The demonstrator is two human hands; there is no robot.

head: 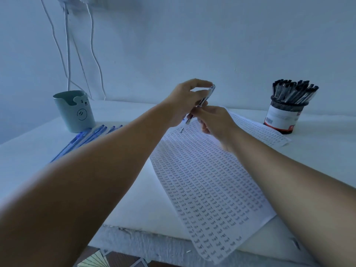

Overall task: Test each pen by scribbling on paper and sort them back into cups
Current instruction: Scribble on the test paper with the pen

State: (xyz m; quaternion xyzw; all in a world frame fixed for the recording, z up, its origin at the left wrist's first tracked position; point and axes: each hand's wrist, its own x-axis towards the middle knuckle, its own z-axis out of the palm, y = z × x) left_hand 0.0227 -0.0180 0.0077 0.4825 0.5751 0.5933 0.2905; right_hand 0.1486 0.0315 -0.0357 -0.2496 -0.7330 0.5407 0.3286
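Observation:
A pen (204,98) is held tilted in the air above the far end of the paper (212,182), which is covered in rows of small scribbles. My left hand (185,99) pinches the pen's upper end. My right hand (213,120) grips its lower part near the tip. A small pen cap (181,130) lies on the paper just below. A pale green bear-face cup (75,110) stands at the far left. A black mesh cup (285,114) packed with several black pens stands at the far right.
Several blue pens (81,141) lie on the white table (134,199) in front of the green cup. White cables (67,54) hang down the wall behind. The table's rough front edge (146,241) runs along the bottom.

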